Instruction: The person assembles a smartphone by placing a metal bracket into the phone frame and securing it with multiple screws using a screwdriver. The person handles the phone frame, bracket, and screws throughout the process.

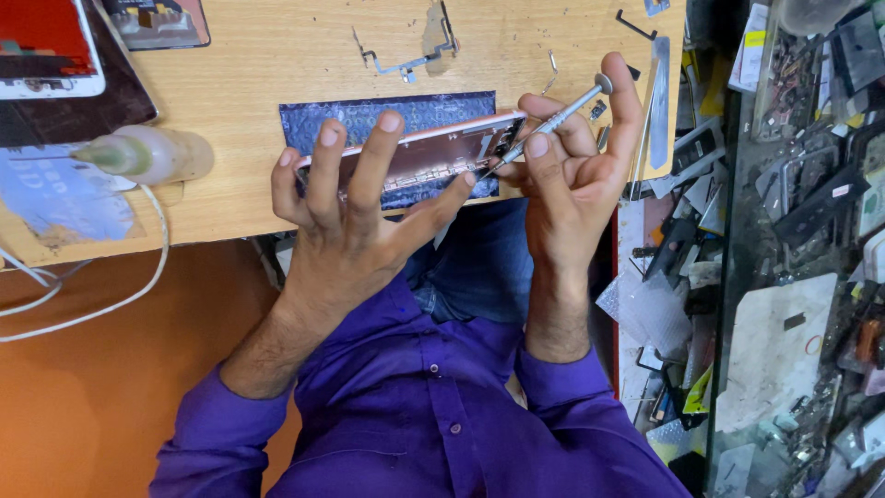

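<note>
Phone shell, tabletop's near edge: thin, probably fragile; left hand clasps its edges; right hand grips screwdriver.

A white-framed rectangular phone screen glowing red is lying at the top left corner of the wooden surface, resting on a dark flat rectangular panel. Beside it, at the top edge, a dark rectangular screen module with grey and orange parts is sitting. On the right, a small yellow rectangular label is showing on a white packet among the cluttered parts.
</note>
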